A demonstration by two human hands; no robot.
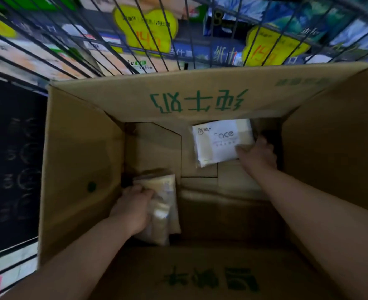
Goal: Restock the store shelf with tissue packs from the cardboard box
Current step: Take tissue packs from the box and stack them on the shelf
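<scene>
A deep cardboard box (81, 148) of plain brown corrugated board stands open, its flaps folded up and out. The flap at 12 o'clock (200, 100) carries large green printed characters. The floor of the box is made of overlapping cut panels with angular edges.

At 1 o'clock on that floor lies a white tissue pack (220, 141), flat and rectangular, in glossy soft film with grey lettering. The right hand (258, 155) grips its near right corner, thumb on top and fingers tucked beneath. At 8 o'clock, against the left wall, is a beige tissue pack (163, 204) in crinkled clear wrap, blurred at the edges. The left hand (133, 210) holds it with fingers curled round its left side. Both forearms reach down past the near flap into the box.

Thin dark bars of a wire grille (70, 40) fan out around the box from 9 to 3 o'clock. Beyond them at 12 o'clock sit shelf goods in blue and green wrappers, too blurred to read. Two yellow flower-shaped price tags (145, 29) hang there, the second one (272, 47) at 1 o'clock. A black panel (12, 159) fills 9 o'clock.
</scene>
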